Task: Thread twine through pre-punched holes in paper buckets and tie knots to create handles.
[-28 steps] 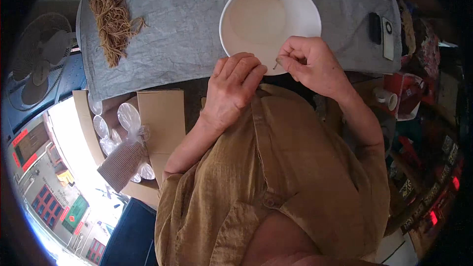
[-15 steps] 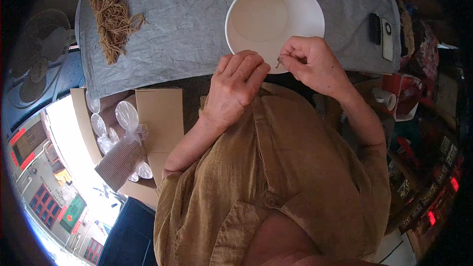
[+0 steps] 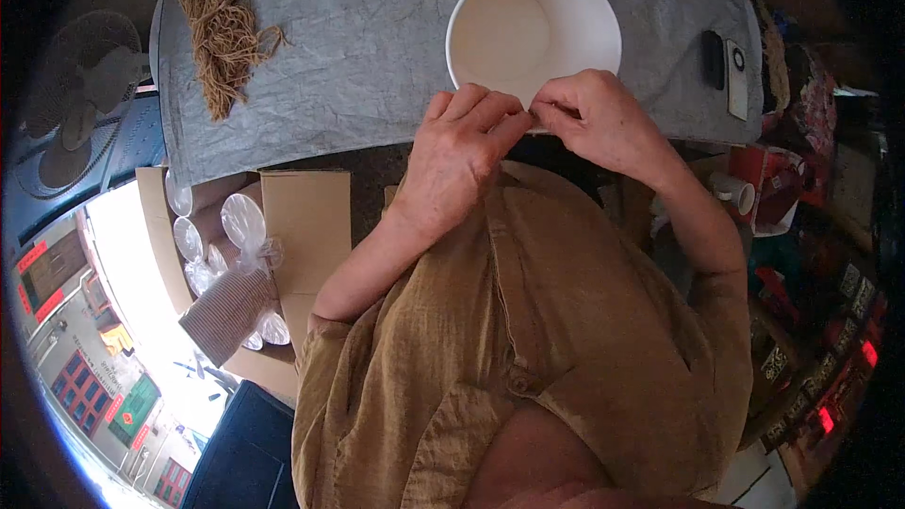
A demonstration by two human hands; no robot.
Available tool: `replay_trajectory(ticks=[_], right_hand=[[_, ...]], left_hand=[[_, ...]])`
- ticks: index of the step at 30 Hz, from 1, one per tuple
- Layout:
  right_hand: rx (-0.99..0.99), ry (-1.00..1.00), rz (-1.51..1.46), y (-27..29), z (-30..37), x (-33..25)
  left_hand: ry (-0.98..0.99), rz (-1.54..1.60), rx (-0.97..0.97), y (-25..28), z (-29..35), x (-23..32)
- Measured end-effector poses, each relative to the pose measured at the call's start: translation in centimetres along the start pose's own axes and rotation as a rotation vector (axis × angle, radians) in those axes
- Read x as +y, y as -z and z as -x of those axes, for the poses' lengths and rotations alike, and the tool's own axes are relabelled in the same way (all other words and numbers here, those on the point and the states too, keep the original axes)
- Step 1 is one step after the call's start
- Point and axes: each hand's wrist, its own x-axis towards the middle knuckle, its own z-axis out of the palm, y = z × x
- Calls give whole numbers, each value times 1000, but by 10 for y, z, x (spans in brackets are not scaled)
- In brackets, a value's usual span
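Both my hands meet at the near rim of a white round tub (image 3: 594,14), which stands with its open mouth toward me and shows a bare bottom. My left hand (image 3: 467,146) has its fingers bent and drawn together, the thumb hidden beneath. Its fingertips touch those of my right hand (image 3: 603,123), which pinches with thumb and forefinger. Whatever lies between the fingertips is too small and covered to make out. A bundle of brown twine (image 3: 219,33) rests at the far left of the table, away from both hands.
A grey cloth (image 3: 349,57) covers the table. At its right end lie a black object (image 3: 715,58) and a whitish flat device (image 3: 737,85). Below left, a cardboard box (image 3: 306,236) holds ribbed rolls and clear plastic. A fan (image 3: 90,94) stands far left, a white mug (image 3: 735,193) at right.
My fingertips have come together; my left hand moved right and slightly up. A thin brown strand, visible at my right fingertips before, is now hidden. The tub appears slightly shifted right.
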Motion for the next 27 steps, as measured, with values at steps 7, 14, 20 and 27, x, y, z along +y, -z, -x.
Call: replay_trajectory(ticks=[7, 14, 20, 27], right_hand=[[36, 180, 165, 15, -6, 4], [274, -111, -595, 18, 18, 11], [329, -221, -926, -39, 25, 36], [340, -242, -1231, -56, 9, 39]], left_hand=[[-8, 28, 19, -1, -14, -5], [126, 113, 84, 2, -30, -11], [123, 75, 92, -3, -39, -4], [151, 65, 86, -4, -42, 1]])
